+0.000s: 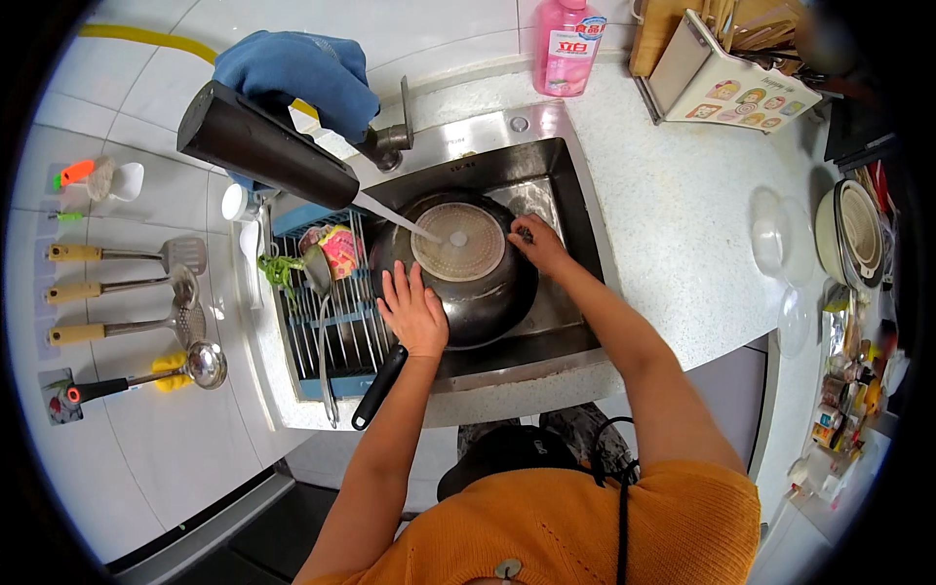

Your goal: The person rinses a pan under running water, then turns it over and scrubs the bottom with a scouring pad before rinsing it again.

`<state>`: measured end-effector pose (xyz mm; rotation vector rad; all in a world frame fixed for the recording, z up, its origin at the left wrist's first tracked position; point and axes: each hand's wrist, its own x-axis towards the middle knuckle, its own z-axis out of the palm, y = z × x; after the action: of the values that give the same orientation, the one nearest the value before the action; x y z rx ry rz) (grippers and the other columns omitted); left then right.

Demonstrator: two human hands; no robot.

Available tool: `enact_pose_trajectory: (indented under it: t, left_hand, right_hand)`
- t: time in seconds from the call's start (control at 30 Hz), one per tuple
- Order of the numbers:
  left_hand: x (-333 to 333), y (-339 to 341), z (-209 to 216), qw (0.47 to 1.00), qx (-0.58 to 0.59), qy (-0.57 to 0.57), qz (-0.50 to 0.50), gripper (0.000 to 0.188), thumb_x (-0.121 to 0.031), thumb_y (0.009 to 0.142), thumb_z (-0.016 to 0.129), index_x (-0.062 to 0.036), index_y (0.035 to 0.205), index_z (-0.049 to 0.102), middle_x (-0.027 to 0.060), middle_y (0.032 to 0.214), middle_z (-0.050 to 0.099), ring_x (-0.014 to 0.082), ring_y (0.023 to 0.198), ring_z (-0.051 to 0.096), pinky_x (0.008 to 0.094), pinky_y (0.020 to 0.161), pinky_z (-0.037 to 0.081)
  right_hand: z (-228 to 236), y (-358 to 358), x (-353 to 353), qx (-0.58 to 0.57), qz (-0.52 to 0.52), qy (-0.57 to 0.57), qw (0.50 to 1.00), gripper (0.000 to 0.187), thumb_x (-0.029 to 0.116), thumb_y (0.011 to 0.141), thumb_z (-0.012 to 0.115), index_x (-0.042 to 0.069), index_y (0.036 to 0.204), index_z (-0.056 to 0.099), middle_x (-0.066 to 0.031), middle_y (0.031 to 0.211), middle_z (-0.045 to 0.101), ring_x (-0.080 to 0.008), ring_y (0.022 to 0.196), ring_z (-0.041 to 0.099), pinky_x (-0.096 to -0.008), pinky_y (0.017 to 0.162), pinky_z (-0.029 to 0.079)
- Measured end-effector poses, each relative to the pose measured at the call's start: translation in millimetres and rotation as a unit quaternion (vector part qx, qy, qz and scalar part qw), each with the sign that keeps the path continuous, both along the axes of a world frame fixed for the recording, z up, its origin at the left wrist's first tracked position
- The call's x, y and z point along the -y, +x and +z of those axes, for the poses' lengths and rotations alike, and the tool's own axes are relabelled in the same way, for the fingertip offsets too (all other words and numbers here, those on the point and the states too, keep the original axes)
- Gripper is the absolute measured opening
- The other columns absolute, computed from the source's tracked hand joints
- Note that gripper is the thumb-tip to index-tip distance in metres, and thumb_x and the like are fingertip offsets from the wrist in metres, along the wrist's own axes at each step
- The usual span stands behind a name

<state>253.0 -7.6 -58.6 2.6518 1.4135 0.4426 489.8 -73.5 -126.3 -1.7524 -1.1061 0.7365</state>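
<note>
A dark frying pan lies upside down in the steel sink, its pale round base facing up and its black handle jutting over the front left edge. Water runs from the black faucet onto the base. My left hand rests flat on the pan's near left side with its fingers spread. At the pan's right side my right hand has its fingers curled round something small and dark, too hidden to name.
A drying rack left of the pan holds a ladle, green leaves and a pink packet. A blue cloth hangs behind the faucet. On the counter stand a pink bottle and a utensil holder.
</note>
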Motion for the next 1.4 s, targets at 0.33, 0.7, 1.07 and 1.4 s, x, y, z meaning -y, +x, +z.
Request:
enact_pose_trajectory:
  t: [0.33,0.7,1.07,1.4]
  left_hand:
    - [0,-2,-3,1.0,-0.002,0.01,0.0,0.045,-0.025,0.087,0.038,-0.0128,0.13,0.041,0.0115,0.14,0.032,0.0332,0.131,0.025,0.0566,0.098,0.022]
    - [1,1,-2,1.0,0.004,-0.002,0.001,0.045,-0.026,0.087,0.037,-0.0131,0.13,0.041,0.0113,0.14,0.032,0.0341,0.131,0.024,0.0567,0.098,0.022]
    - [1,-3,-4,1.0,-0.006,0.011,-0.004,0.046,-0.024,0.087,0.037,-0.0133,0.131,0.04,0.0114,0.141,0.031,0.0341,0.131,0.024,0.0568,0.098,0.022]
    - [1,0,0,1.0,-0.003,0.007,0.0,0.045,-0.025,0.088,0.036,-0.0128,0.131,0.04,0.0116,0.141,0.031,0.0341,0.131,0.024,0.0567,0.098,0.021]
  right_hand:
    - [60,-103,26,0.148,0.08,0.096,0.981,0.01,0.016,0.072,0.062,0.012,0.076,0.054,-0.0079,0.08,0.054,-0.0298,0.082,0.051,-0.0399,0.068,0.039]
    - [-28,-30,5,-0.005,-0.308,-0.04,0.951,0.014,0.018,0.083,0.057,0.004,0.087,0.053,-0.0137,0.086,0.055,-0.0339,0.086,0.052,-0.0408,0.076,0.041]
    - [18,-94,5,0.158,-0.157,0.078,0.972,0.012,0.01,0.072,0.062,0.013,0.08,0.053,-0.0085,0.084,0.053,-0.0313,0.085,0.05,-0.0412,0.073,0.039]
    - [21,-94,11,0.132,-0.139,0.037,0.981,0.011,0.015,0.073,0.064,0.012,0.079,0.055,-0.0101,0.082,0.054,-0.0317,0.083,0.051,-0.0419,0.071,0.039]
